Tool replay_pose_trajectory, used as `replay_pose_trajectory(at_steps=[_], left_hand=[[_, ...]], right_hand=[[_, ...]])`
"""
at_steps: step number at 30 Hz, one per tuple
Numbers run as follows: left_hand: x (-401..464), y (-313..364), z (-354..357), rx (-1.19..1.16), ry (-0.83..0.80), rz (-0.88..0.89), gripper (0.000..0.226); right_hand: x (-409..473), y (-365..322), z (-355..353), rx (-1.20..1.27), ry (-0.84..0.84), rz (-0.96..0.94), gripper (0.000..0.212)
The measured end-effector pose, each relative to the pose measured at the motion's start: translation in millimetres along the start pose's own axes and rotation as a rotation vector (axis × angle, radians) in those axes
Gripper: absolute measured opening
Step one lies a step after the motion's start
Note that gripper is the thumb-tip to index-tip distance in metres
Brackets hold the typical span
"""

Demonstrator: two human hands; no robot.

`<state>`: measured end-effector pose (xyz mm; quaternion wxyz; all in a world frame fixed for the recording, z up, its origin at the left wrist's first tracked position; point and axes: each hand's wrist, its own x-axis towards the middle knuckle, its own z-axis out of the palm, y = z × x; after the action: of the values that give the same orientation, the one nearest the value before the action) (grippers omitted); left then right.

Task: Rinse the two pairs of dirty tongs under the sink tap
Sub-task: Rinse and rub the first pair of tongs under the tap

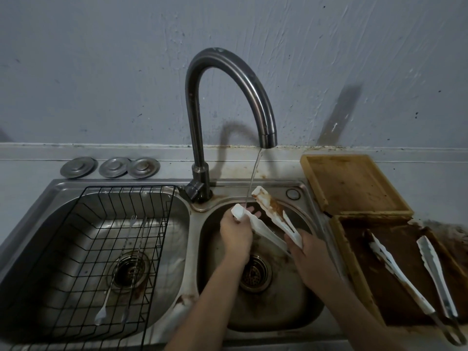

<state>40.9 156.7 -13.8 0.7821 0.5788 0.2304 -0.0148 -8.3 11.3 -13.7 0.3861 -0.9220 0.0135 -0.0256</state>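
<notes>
Water runs from the curved steel tap (pixel 268 138) into the right sink basin (pixel 298 302). A pair of white tongs (pixel 272 211) with brown smears is spread open under the stream. My left hand (pixel 235 236) grips one arm near its tip, where the water lands. My right hand (pixel 307 259) holds the tongs at the hinge end. A second pair of white tongs (pixel 395 267) lies in a dirty wooden tray (pixel 354 272) right of the sink.
A black wire rack (pixel 83 252) fills the left basin, with two long thin utensils (pixel 119 269) in it. Metal-handled tongs (pixel 435 277) lie beside the white pair. Another wooden tray (pixel 352 183) stands behind. Three steel drain covers (pixel 111 167) sit on the back ledge.
</notes>
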Motion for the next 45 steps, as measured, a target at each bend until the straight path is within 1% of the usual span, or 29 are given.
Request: replay_pose_trajectory(at_steps=[2,3,6,9,10,11,13,14,17,19,21,24,29,33,35,37,38,40,41,42,44,45], left_hand=[[2,-2,-1,-0.169,-0.061,-0.164,0.035],[3,0,-4,-0.284,-0.074,-0.221,0.032],[5,6,-8,-0.552,-0.096,-0.251,0.018],[5,6,-8,-0.686,-0.164,-0.249,0.018],[5,6,-9,-0.711,-0.201,-0.244,0.022],[5,5,-10,-0.737,-0.229,-0.247,0.031],[2,3,-6,-0.783,-0.243,-0.276,0.051],[0,-1,-2,-0.778,-0.238,-0.297,0.057],[-12,-11,11,-0.674,-0.206,-0.366,0.062],[-9,-6,13,-0.608,-0.214,-0.375,0.064],[-1,10,7,-0.623,-0.197,-0.358,0.061],[11,31,0,-0.699,-0.102,-0.293,0.055],[4,23,3,-0.646,0.011,-0.186,0.049],[-4,15,16,-0.562,0.057,-0.116,0.047],[-5,11,26,-0.473,0.030,-0.094,0.054],[-2,9,25,-0.306,-0.032,-0.107,0.056],[0,10,18,-0.211,-0.071,-0.128,0.052],[6,13,0,-0.007,-0.142,-0.152,0.034],[11,15,-8,0.097,-0.152,-0.129,0.026],[16,16,-15,0.187,-0.135,-0.076,0.027],[21,20,-23,0.270,-0.065,0.051,0.040],[19,24,-25,0.267,-0.072,0.102,0.040]], right_hand=[[0,1,-3,-0.007,-0.015,0.013,0.014],[0,2,-3,0.015,-0.030,0.024,0.015],[-4,1,0,0.098,-0.080,0.063,0.017],[-9,-2,4,0.205,-0.120,0.149,0.023],[-9,-3,5,0.235,-0.125,0.174,0.026],[-10,-4,4,0.255,-0.124,0.194,0.029],[-7,-7,3,0.275,-0.106,0.212,0.034],[-6,-8,2,0.265,-0.094,0.215,0.036],[-2,-13,2,0.191,-0.058,0.206,0.036],[0,-16,1,0.232,-0.057,0.228,0.037],[0,-17,-3,0.275,-0.078,0.255,0.040],[-3,-20,-4,0.296,-0.115,0.255,0.044],[-7,-19,1,0.244,-0.114,0.268,0.035],[-7,-21,11,0.276,-0.094,0.305,0.033],[-6,-27,16,0.277,-0.050,0.303,0.033],[-5,-30,15,0.299,-0.024,0.279,0.031],[-3,-30,12,0.321,-0.031,0.273,0.028],[-1,-30,4,0.343,-0.091,0.277,0.020],[0,-30,1,0.351,-0.130,0.285,0.012],[1,-31,0,0.362,-0.168,0.295,0.005],[1,-34,0,0.364,-0.210,0.296,0.013],[3,-35,2,0.352,-0.211,0.290,0.014]])
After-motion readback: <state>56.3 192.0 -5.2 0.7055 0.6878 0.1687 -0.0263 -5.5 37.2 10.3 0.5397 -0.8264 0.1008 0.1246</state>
